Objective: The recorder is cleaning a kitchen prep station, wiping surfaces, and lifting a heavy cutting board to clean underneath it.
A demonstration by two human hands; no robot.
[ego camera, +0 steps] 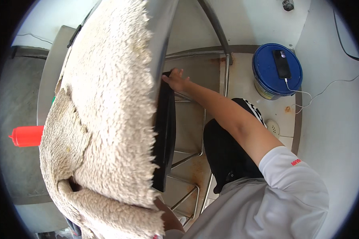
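My right hand (176, 80) reaches under the edge of a metal table and touches the upper end of a black flat-sided object (166, 134); whether its fingers grip it is unclear. A thick, shaggy cream cloth (113, 104) drapes over the tabletop, hanging beside the black object. My left forearm (169, 213) shows at the bottom and passes beneath the cloth, which hides the left hand. A fold with a dark gap lies in the lower part of the cloth. From the cloth's left side sticks out a red squeeze bottle (28, 136).
A blue-lidded bucket (266, 68) stands near the wall, with a phone (282, 64) on its lid and a white cable (305, 92) attached. Metal tube legs (226, 74) and crossbars run under the table. A round floor drain (272, 128) lies beside my knee.
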